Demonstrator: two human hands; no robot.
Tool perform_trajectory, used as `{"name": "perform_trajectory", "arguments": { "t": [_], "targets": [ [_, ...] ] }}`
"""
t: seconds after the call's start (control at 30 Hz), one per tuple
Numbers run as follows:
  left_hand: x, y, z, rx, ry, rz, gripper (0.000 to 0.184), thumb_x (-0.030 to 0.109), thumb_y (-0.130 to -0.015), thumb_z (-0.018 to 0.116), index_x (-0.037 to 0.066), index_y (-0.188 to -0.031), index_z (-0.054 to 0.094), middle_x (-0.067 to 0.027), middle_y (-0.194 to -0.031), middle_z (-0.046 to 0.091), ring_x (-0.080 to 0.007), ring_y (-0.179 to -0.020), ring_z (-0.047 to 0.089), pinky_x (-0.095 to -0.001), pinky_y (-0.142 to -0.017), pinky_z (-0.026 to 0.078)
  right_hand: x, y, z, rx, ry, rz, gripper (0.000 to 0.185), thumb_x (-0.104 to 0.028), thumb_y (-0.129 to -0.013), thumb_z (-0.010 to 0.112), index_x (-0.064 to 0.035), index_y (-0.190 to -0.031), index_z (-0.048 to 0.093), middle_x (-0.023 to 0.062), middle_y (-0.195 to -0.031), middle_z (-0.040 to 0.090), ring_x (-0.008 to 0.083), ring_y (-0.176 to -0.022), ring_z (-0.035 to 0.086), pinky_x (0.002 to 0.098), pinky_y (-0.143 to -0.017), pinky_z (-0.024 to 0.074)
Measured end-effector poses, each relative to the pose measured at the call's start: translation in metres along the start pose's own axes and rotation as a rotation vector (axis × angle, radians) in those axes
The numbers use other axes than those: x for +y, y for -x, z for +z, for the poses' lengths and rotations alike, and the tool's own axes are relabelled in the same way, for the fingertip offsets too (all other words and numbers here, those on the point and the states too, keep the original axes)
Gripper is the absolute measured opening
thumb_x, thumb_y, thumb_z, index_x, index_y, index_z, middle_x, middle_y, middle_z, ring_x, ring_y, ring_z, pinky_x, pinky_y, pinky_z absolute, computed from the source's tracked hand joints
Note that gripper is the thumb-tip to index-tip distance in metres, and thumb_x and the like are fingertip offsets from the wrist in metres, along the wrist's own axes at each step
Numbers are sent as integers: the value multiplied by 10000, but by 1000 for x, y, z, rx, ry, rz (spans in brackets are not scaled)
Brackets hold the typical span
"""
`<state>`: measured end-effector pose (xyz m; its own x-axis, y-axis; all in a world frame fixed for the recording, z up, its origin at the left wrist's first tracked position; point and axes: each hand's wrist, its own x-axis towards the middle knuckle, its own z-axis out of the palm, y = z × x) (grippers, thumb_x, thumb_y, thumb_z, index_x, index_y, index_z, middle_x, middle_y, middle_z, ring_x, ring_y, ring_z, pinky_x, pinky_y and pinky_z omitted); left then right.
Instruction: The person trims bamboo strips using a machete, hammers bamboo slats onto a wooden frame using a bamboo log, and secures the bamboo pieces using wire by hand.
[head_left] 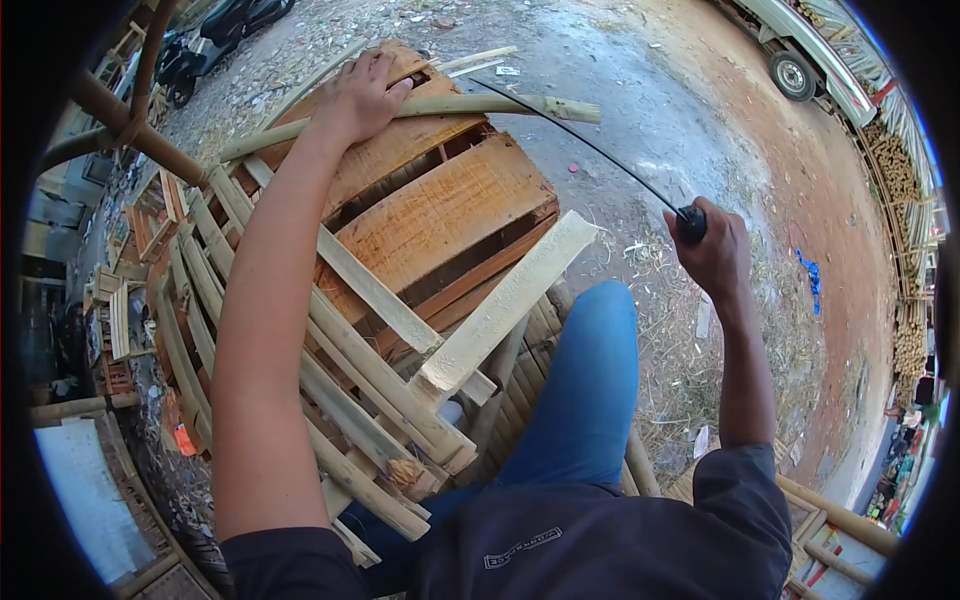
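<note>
My left grip (362, 100) lies open over the bamboo strip (480, 104) on the wooden box (445, 205); my right is closed around the black handle of a long thin tool (590, 145). The strip looks light, stiff, rather slippery; better to hold near its middle. My shirt (600, 550) seems to read "WORKSPACE".

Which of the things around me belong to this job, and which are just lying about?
Likely part of the job:
- long, thin black-handled tool, in your right hand
- long pole, by your left hand
- slatted wooden piece beneath it

Seemingly just about:
- blue scrap
- white vehicle
- motorcycle
</note>
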<state>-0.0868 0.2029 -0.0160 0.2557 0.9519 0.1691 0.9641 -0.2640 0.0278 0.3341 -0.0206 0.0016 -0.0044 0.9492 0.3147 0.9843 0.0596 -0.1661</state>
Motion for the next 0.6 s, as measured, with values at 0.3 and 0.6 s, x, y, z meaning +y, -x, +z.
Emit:
{"name": "perform_trajectory", "arguments": {
  "t": [0.3, 0.6],
  "targets": [
    [-1, -2, -1, -26, -18, 7, 665, 540, -991, 388, 159, -1534, 326, -101, -1610, 266, -325, -1475, 262, -524, -1196, 223, -1, -15, 0, -19, 100, -24, 369, -384, -831, 748, -56, -780, 586, 155, -626, 619, 373, -580, 633, 458, -543, 469],
    [0, -4, 0, -37, -51, 2, 665, 540, -994, 377, 163, -1538, 319, -101, -1621, 242, -326, -1482, 250, -522, -1200, 215, 22, -52, 1, -766, -350, 68, 555, -537, -805, 765, -41, -687, 546, 23, -536, 497, 182, -496, 531, 370, -524, 430]
  ]
}}
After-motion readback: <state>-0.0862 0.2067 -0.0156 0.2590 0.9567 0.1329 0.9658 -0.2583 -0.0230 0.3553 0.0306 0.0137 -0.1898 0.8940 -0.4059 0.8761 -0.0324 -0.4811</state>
